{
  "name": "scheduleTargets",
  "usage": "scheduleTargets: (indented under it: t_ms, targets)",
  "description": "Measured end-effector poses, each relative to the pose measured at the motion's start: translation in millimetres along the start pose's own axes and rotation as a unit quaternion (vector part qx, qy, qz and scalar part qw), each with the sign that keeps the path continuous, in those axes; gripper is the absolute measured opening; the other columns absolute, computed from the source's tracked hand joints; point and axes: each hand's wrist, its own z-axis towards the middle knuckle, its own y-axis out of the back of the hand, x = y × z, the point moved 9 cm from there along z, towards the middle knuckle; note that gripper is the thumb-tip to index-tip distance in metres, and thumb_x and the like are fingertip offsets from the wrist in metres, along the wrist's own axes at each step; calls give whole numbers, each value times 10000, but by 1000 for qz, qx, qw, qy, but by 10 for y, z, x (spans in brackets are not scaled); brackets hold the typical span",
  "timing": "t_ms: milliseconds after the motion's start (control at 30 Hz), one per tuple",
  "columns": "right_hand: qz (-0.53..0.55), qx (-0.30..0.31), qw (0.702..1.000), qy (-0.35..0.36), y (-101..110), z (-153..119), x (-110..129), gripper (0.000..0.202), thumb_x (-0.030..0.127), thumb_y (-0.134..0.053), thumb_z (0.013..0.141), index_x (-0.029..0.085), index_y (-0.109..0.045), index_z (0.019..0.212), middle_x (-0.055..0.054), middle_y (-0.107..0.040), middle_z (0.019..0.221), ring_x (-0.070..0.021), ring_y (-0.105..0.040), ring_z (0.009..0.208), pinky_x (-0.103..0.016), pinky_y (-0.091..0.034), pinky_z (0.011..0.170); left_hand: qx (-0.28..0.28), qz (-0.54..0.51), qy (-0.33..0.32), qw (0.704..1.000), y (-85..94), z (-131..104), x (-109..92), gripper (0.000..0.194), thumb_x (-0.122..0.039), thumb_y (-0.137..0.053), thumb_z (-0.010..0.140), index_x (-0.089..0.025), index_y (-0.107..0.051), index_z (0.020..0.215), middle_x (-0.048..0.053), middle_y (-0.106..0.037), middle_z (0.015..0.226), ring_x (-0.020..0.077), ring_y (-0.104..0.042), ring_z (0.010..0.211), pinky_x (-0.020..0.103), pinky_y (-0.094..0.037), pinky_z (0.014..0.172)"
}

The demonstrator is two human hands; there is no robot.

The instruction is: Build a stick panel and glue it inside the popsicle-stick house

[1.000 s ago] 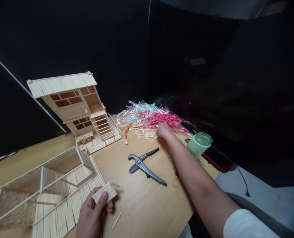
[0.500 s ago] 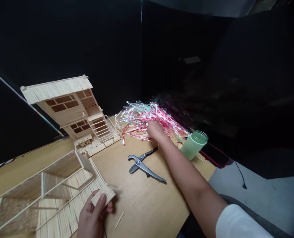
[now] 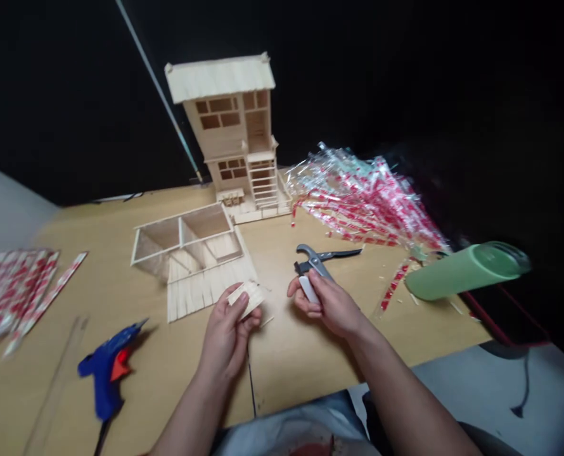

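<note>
Table (image 3: 153,354): front edge just below both hands; bare top between glue gun (image 3: 105,373) and left hand (image 3: 229,323). Model house (image 3: 234,126) upright toward back edge; roofless frame (image 3: 187,247) in front of it. Green jar (image 3: 457,272) near right-hand edge, beside phone (image 3: 505,316). Pliers (image 3: 317,261) just beyond right hand (image 3: 327,301), which grips a white object (image 3: 308,289). Left hand pinches small wooden panel (image 3: 246,299), thumb on top, near frame's front corner.
</note>
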Motion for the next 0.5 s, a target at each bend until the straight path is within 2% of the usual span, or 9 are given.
scheduleTargets:
  t_ms: [167, 267, 367, 433, 500]
  targets:
    - [-99, 24, 994, 38, -283, -86, 43, 338, 493, -497, 983, 194, -549, 833, 25, -554, 661, -99, -453, 553, -228, -343, 531, 0, -55, 23, 998, 100, -134, 71, 383, -214, -846, 692, -166, -573, 957, -10, -669, 789, 83, -627, 550, 150, -515, 471]
    - [-190, 3, 979, 72, -383, -161, 87, 268, 441, -478, 1006, 219, -526, 865, 51, -546, 622, -102, -478, 505, -236, -373, 532, 13, -68, 19, 997, 123, -178, 72, 376, -297, -850, 717, -150, -586, 941, -11, -661, 783, 72, -620, 549, 140, -507, 471]
    - [-326, -29, 932, 154, -493, -233, 189, 219, 361, -435, 1030, 219, -589, 964, 19, -606, 688, -131, -577, 614, -256, -429, 624, 23, -75, 14, 997, 127, -198, 56, 369, -325, -846, 732, -142, -594, 928, -22, -643, 742, 59, -599, 527, 129, -496, 465]
    - [-385, -28, 900, 203, -591, -258, 231, 220, 313, -418, 1035, 214, -614, 1037, -34, -678, 861, -164, -643, 811, -280, -462, 744, 29, -78, 16, 996, 116, -205, 47, 338, -295, -838, 745, -136, -601, 927, -23, -640, 730, 49, -582, 512, 120, -487, 464]
    - [-408, -16, 884, 227, -664, -252, 235, 234, 286, -401, 1037, 210, -613, 1097, -66, -694, 987, -187, -647, 932, -303, -473, 816, 32, -81, 21, 996, 105, -214, 40, 302, -269, -826, 758, -129, -613, 920, -17, -644, 733, 43, -572, 505, 114, -481, 462]
